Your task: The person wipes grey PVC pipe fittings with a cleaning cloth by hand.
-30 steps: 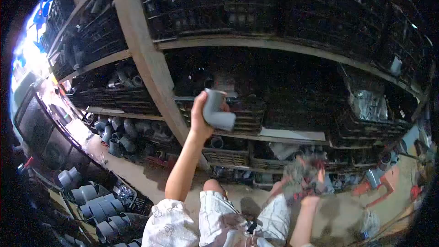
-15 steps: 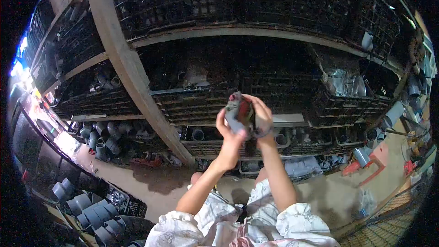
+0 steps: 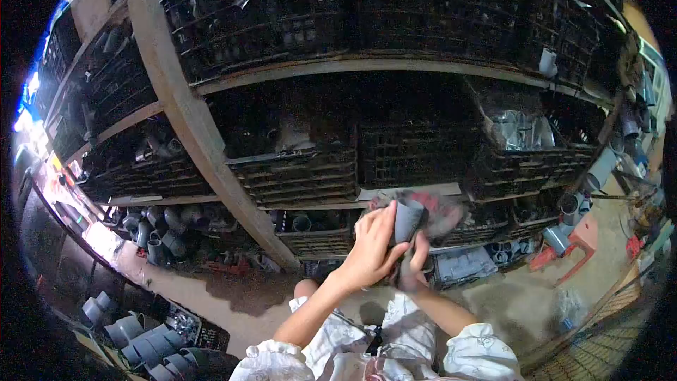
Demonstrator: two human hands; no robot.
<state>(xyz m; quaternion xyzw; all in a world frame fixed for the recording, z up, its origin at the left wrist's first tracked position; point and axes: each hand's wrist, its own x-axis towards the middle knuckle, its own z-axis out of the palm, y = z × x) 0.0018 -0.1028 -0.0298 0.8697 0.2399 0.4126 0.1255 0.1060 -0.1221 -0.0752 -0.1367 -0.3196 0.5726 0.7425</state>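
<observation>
While the left hand [image 3: 368,250] grasps a grey pipe fitting [image 3: 407,222] above the tan floor [image 3: 185,283], the right hand [image 3: 416,264] is blurred at the fitting's near end; cannot tell its grip. Mottled cloth [image 3: 446,216] just right, blurred. Far side: wooden shelf post [image 3: 180,106], black crates [image 3: 296,178]. Floor, left: dark patch [image 3: 240,298].

Grey pipe fitting [image 3: 407,221] beside blurred cloth [image 3: 444,216]

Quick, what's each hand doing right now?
Left hand: closed, holding the gray pipe fitting.
Right hand: near the fitting's lower end, but blurred; open or closed can't be told.
</observation>
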